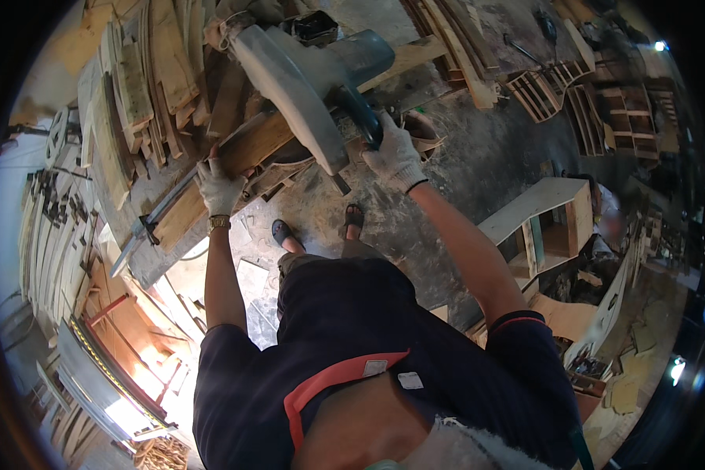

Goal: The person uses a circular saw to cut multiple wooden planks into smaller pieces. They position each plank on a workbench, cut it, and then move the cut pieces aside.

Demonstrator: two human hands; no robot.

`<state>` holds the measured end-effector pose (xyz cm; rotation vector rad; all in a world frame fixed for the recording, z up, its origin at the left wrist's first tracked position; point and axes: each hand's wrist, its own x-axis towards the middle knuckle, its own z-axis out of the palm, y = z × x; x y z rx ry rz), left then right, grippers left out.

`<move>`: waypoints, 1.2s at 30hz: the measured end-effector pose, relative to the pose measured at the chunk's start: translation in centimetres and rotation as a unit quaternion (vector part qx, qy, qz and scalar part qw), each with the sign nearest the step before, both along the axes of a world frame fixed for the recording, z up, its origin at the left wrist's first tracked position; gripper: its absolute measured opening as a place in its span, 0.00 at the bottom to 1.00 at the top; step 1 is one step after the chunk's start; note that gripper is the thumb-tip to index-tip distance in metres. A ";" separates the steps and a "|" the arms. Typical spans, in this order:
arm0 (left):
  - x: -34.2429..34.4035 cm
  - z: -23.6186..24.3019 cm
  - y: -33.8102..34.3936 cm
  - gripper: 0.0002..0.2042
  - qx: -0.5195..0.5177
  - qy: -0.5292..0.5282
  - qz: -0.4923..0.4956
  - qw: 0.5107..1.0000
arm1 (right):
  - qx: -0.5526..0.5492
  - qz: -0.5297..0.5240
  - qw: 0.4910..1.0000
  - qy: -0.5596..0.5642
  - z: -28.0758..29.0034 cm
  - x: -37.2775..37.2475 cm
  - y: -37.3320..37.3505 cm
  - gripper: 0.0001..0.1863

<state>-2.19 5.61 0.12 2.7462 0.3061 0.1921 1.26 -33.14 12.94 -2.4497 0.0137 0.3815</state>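
Observation:
A large power saw with a pale guard [278,86] and a black handle [358,113] sits over a wooden board [251,141] at the top middle. My right hand [392,155], in a white knitted glove, is closed on that handle. My left hand [218,182], gloved the same way, grips the board left of the blade guard, thumb and fingers at its edge. A metal rail with a clamp [149,227] runs along the board toward the lower left. The blade's cutting edge is hidden from view.
Long planks [141,78] are piled at upper left, curved strips [43,243] at far left. At right stand a pale wooden cabinet frame [536,204] and slatted pieces [533,94]; another person [607,219] is partly visible behind the frame. My sandalled feet stand on the dusty floor [454,180].

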 end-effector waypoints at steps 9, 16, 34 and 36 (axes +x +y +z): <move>-0.3 -0.7 0.8 0.58 0.085 -0.012 -0.013 0.996 | -0.007 0.023 0.997 -0.075 -0.8 -1.1 0.9 0.37; -6.0 -1.3 2.6 0.40 0.209 -0.082 -0.106 0.969 | -0.032 0.127 0.977 -0.166 13.5 5.6 2.3 0.22; -5.6 2.3 4.5 0.22 -0.753 -0.253 0.145 0.590 | -0.257 0.270 0.890 -0.264 20.6 16.4 6.4 0.22; -4.1 0.9 3.3 0.23 -0.770 -0.250 0.160 0.564 | -0.243 0.250 0.903 -0.252 20.9 15.7 6.4 0.23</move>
